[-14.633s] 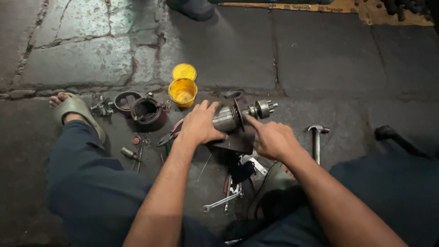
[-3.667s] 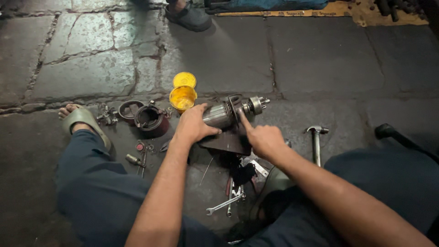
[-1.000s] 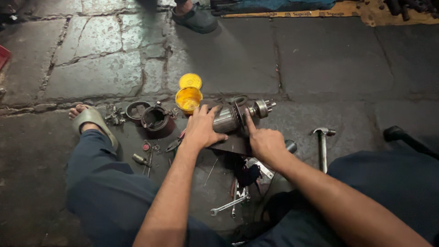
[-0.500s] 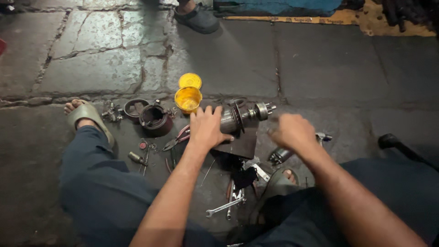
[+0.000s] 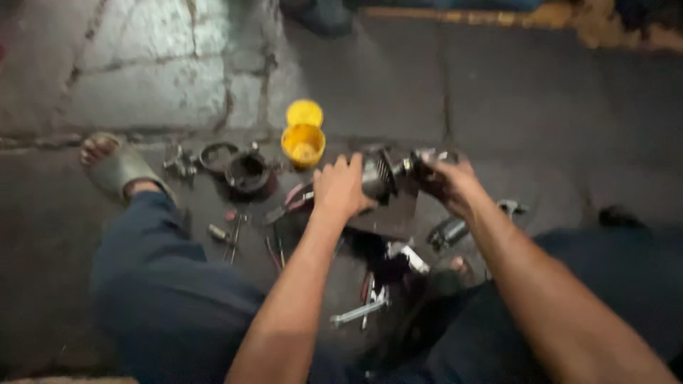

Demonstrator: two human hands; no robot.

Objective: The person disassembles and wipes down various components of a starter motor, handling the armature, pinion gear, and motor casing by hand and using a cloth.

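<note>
I sit on a dark stone floor with a metal motor-like assembly in front of me, resting over a dark flat plate. My left hand grips the round grey body of the assembly. At the shaft end on the right, my right hand is closed around the geared tip. The frame is blurred, so fine detail is lost.
A yellow cup and its lid stand beyond the assembly. A dark ring housing and small parts lie to the left by my sandalled foot. A hammer, a cylinder, a spanner and screwdrivers lie around.
My right hand had swung out to the right by the hammer half a second ago; it is now back on the shaft end. The left hand stayed on the body.
</note>
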